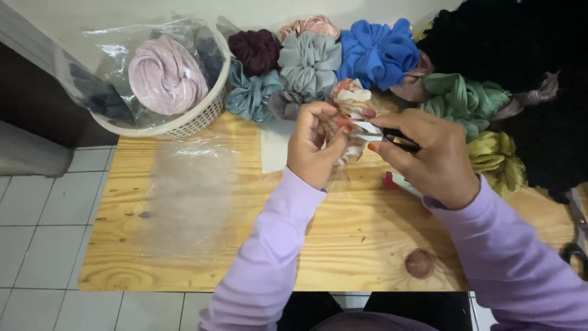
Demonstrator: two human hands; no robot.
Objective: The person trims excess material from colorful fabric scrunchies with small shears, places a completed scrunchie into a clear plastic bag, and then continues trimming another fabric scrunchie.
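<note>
Patterned scrunchie (350, 104) being pinched in left hand (312, 147) near worktop (343, 233) far edge; right hand (429, 153) clamping snips (383, 136), trimming it. Next cut probably needs blades steady at the fabric.

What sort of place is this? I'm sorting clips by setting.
Probably a small home craft workspace: a low wooden table on tiled floor, a row of fabric scrunchies along the wall, and a white basket holding bagged ones.

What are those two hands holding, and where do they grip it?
The left hand pinches a patterned scrunchie by its lower edge. The right hand grips small scissors by the handles.
</note>
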